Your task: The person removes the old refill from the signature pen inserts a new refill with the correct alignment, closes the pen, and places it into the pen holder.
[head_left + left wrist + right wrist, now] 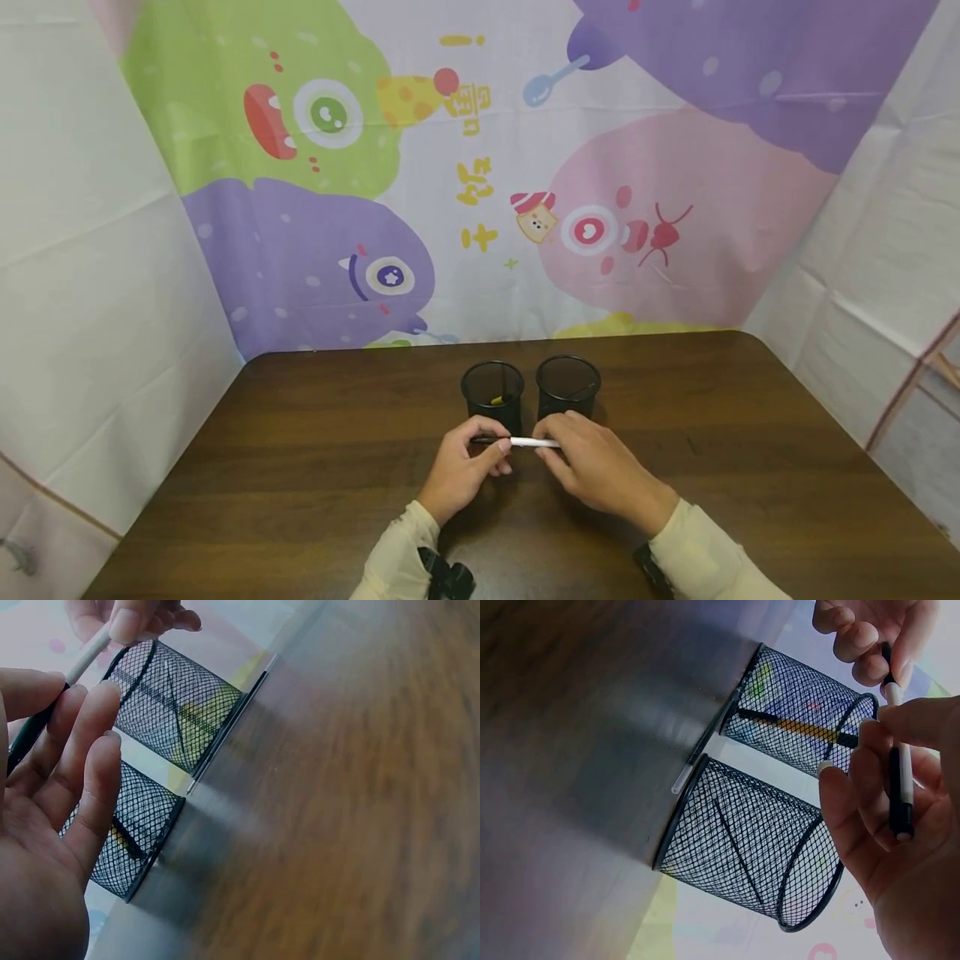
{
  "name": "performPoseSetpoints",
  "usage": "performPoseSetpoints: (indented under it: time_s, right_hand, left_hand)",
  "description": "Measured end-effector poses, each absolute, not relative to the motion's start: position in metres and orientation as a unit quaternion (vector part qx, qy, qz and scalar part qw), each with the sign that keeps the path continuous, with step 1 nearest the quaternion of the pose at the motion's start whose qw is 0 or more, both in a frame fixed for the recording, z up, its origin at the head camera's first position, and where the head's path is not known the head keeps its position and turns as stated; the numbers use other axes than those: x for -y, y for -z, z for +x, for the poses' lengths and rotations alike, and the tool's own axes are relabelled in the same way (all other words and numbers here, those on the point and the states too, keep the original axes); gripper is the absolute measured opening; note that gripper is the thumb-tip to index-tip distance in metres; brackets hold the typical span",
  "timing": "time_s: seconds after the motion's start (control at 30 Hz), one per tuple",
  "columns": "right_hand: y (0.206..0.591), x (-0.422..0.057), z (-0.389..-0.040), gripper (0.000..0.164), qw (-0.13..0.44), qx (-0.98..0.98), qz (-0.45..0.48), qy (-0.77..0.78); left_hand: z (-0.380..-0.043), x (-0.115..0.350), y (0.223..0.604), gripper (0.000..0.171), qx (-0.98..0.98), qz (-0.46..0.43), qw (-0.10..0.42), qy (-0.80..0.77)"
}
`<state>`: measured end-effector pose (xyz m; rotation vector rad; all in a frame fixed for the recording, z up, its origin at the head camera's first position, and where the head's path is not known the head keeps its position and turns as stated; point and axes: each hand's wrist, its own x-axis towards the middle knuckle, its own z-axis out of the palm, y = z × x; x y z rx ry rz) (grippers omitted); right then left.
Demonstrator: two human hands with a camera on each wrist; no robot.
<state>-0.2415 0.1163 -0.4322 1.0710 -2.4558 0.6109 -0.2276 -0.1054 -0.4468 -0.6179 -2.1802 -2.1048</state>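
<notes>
A pen [528,442] with a white barrel and dark ends is held level between both hands, over the table in front of two mesh cups. Its dark end is pinched by the left hand [467,468], thumb against fingers. The right hand [606,468] grips the white part; in the right wrist view the pen's black clip end [901,821] lies over the curled fingers. Just beyond the hands stand the left black mesh cup [504,416], with a yellow-and-black pen [802,729] inside, and the right mesh cup [566,407], holding a thin dark rod [739,851].
A slim clear-and-dark stick like a pen refill [703,742] lies on the table by the cup bases. The brown wooden table [337,467] ends at a cartoon-printed curtain [480,292], with white cloth [82,250] at the sides.
</notes>
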Motion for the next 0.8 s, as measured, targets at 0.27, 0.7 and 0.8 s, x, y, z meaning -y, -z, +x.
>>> performPoseSetpoints:
  time_s: [0.27, 0.7, 0.8]
  right_hand:
    - [0.4309, -0.1171, -0.2402, 0.004, 0.194, 0.88, 0.378, -0.209]
    - [0.4299, -0.117, -0.239, 0.01, 0.171, 0.89, 0.365, -0.215]
    - [0.4294, -0.1167, -0.2388, 0.013, 0.175, 0.889, 0.365, -0.216]
  left_hand:
    - [-0.2272, 0.1039, 0.4463, 0.012, 0.708, -0.201, 0.02, 0.677]
    - [-0.227, 0.1037, 0.4466, 0.012, 0.708, -0.205, 0.022, 0.675]
    - [-0.229, 0.1038, 0.4492, 0.013, 0.708, -0.205, 0.022, 0.675]
